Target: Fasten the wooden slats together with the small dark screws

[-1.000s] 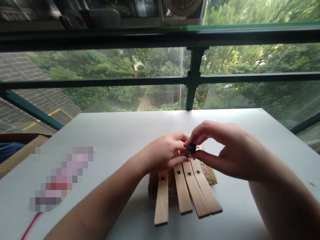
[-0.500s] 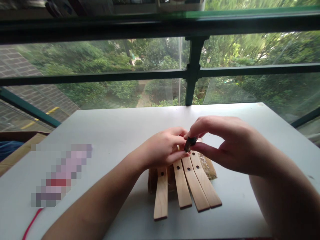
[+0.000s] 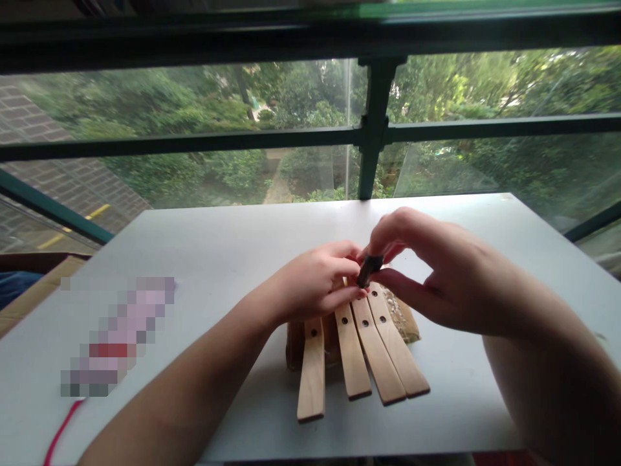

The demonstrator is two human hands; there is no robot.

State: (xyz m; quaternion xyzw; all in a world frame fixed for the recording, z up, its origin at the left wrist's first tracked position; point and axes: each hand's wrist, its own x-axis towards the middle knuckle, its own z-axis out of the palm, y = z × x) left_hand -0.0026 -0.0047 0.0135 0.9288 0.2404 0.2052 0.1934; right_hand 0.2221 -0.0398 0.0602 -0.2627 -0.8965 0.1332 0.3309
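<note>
Above the flat white table (image 3: 228,239), your right hand (image 3: 431,272) pinches a small dark cylinder (image 3: 370,266) over pale wooden slats (image 3: 311,382); likely rigid, light, best gripped around its upper end. Left hand's (image 3: 310,285) grip: unclear.

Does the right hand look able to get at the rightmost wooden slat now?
Probably yes: the rightmost wooden slat mostly shows uncovered near the right hand, though that hand grips a small dark piece.

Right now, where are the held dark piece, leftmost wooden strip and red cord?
Dark piece (image 3: 370,270): head view, middle of its body.
Leftmost strip (image 3: 312,374): head view, middle of its face.
Red cord (image 3: 59,427): head view, middle of its visible length.
</note>
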